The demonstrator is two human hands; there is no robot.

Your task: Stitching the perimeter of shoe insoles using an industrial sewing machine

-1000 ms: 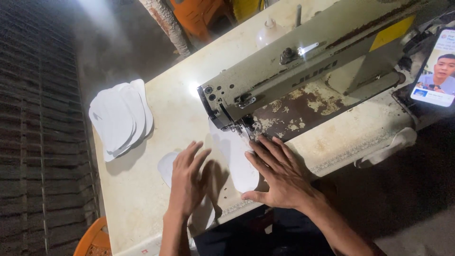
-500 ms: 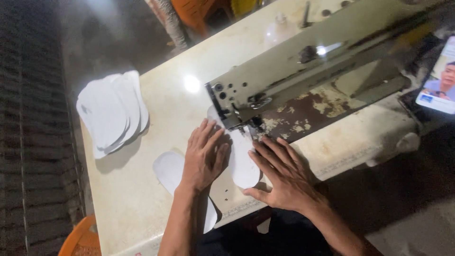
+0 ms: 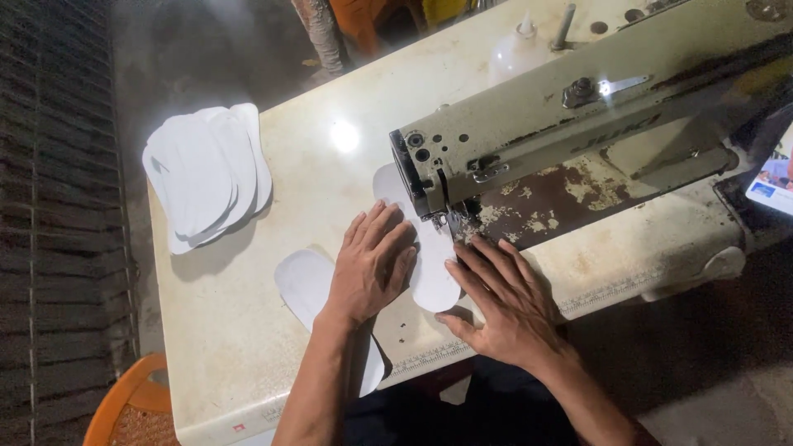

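Head view: my left hand (image 3: 373,264) and right hand (image 3: 504,301) press flat, fingers spread, on the white piece (image 3: 431,272) under the machine (image 3: 578,124).

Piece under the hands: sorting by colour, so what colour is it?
White, plain, in the head view: the piece.

white fabric pcs (image 3: 206,177), cream sewing mach. (image 3: 595,116)

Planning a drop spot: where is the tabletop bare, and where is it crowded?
Bare: the table strip between the white stack and the sewing machine; also the near-left corner. Crowded: under the machine head, where left hand and right hand press the white piece.
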